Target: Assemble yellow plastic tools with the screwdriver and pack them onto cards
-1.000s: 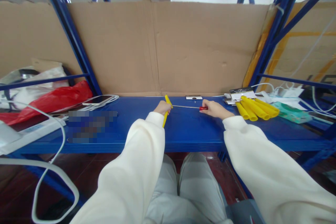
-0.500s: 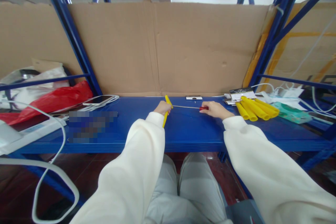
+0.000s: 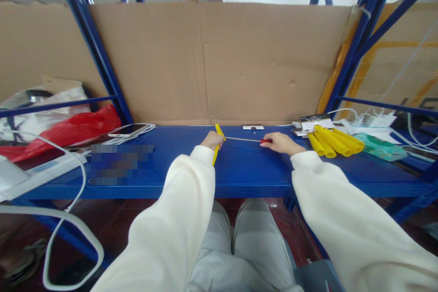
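Note:
My left hand [image 3: 212,139] is closed around a slim yellow piece [image 3: 215,155], which stands tilted over the blue shelf top [image 3: 253,169]. In my right hand [image 3: 278,142] is the red handle of a screwdriver [image 3: 244,139]. Its thin metal shaft points left and its tip meets the yellow piece beside my left fingers; the exact contact is too small to make out. Behind the shaft, near the cardboard, lies a small white-and-black card [image 3: 252,127], with a tiny object just in front of it.
Several yellow tubes [image 3: 331,142] lie at the right beside a green packet [image 3: 379,147] and white cables. On the left are a red bag [image 3: 85,130], a phone with a coiled cable [image 3: 126,131] and a white power strip [image 3: 44,174]. Cardboard [image 3: 239,64] stands behind.
Both hands keep the same grip in almost the same place. A foot in a sandal has come into view on the floor at the lower left.

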The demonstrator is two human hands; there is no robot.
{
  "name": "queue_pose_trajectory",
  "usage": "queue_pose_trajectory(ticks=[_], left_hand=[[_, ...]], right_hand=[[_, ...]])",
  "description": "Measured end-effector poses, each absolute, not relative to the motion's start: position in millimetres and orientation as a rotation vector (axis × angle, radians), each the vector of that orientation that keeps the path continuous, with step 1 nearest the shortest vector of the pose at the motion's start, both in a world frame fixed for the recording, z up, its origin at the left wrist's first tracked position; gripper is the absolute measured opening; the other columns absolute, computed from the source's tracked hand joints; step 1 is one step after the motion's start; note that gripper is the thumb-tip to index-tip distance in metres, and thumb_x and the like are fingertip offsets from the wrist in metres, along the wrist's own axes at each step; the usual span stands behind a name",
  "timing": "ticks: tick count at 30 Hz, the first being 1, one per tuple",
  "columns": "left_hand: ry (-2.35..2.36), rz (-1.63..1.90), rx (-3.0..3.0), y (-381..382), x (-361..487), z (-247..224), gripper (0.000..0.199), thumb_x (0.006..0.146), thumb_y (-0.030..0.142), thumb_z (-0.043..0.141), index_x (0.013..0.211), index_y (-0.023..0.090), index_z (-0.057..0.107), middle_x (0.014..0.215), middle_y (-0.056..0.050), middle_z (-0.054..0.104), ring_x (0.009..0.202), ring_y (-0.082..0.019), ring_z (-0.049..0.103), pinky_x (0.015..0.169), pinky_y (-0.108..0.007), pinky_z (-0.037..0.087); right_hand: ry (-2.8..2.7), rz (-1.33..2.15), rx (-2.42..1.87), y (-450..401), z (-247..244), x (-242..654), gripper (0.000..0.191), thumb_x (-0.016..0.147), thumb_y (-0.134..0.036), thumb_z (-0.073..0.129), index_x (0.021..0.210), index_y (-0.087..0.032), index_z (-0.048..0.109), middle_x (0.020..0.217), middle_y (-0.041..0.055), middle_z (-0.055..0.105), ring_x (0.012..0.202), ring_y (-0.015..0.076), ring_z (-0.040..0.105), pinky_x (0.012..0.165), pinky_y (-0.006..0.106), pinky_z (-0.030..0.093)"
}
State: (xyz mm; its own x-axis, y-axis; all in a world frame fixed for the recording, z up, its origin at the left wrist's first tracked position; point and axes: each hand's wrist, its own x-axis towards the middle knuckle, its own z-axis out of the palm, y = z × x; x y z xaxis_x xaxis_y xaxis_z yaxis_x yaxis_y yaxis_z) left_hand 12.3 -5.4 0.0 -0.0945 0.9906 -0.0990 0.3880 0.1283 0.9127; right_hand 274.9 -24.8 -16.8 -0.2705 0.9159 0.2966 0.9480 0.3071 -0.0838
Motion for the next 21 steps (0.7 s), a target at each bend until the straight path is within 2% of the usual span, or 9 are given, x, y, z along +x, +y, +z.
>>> queue_pose_trajectory(ticks=[3,7,11,14,17,21], left_hand=[[1.613,0.958,1.375,-5.1,12.2,-0.4,0.023,0.083,0.000,0.061,0.064,0.013,0.059,0.041,0.006,0.044,0.037,-0.007,0.041,0.042,-0.020,0.034],[1.626,0.957,1.378,-4.2,12.3,-1.0,0.025,0.082,-0.001,0.060,0.062,0.013,0.057,0.041,0.005,0.044,0.038,-0.008,0.042,0.045,-0.021,0.036],[1.632,0.957,1.377,-4.3,13.0,-0.9,0.026,0.083,-0.001,0.058,0.061,0.014,0.057,0.040,0.005,0.044,0.038,-0.008,0.042,0.044,-0.021,0.035],[1.634,0.956,1.367,-4.5,13.2,-0.7,0.028,0.083,-0.001,0.060,0.060,0.014,0.055,0.041,0.005,0.044,0.037,-0.007,0.041,0.044,-0.021,0.034],[1.627,0.962,1.368,-4.1,12.6,-0.8,0.029,0.082,-0.001,0.061,0.058,0.015,0.054,0.041,0.005,0.044,0.037,-0.007,0.041,0.043,-0.021,0.034],[1.625,0.962,1.369,-3.6,11.7,-1.1,0.029,0.080,0.000,0.064,0.057,0.015,0.054,0.041,0.005,0.044,0.038,-0.008,0.043,0.045,-0.021,0.035]], right_hand=[[-2.317,-0.067,-1.627,-20.7,-19.5,277.8,0.024,0.092,-0.040,0.055,0.089,-0.022,0.071,0.087,0.0077,0.076,0.076,0.0212,0.068,0.069,0.029,0.047],[-2.269,-0.050,-1.575,-17.9,-23.7,278.7,0.020,0.083,-0.036,0.068,0.098,-0.023,0.064,0.087,0.0048,0.075,0.073,0.0193,0.067,0.068,0.028,0.048],[-2.247,-0.097,-1.634,-21.2,-22.1,277.1,0.013,0.084,-0.030,0.068,0.092,-0.023,0.061,0.080,0.0027,0.073,0.067,0.0179,0.064,0.063,0.026,0.044],[-2.288,-0.073,-1.619,-23.2,-19.3,276.3,0.008,0.088,-0.030,0.062,0.087,-0.022,0.064,0.085,0.0054,0.075,0.075,0.0199,0.067,0.068,0.027,0.046],[-2.310,-0.016,-1.551,-21.6,-19.7,276.4,0.010,0.090,-0.028,0.059,0.091,-0.022,0.066,0.096,0.0077,0.076,0.085,0.0212,0.069,0.075,0.029,0.048],[-2.262,-0.006,-1.520,-18.1,-24.1,277.5,0.018,0.083,-0.030,0.068,0.098,-0.022,0.063,0.091,0.0051,0.075,0.080,0.0194,0.068,0.070,0.027,0.049]])
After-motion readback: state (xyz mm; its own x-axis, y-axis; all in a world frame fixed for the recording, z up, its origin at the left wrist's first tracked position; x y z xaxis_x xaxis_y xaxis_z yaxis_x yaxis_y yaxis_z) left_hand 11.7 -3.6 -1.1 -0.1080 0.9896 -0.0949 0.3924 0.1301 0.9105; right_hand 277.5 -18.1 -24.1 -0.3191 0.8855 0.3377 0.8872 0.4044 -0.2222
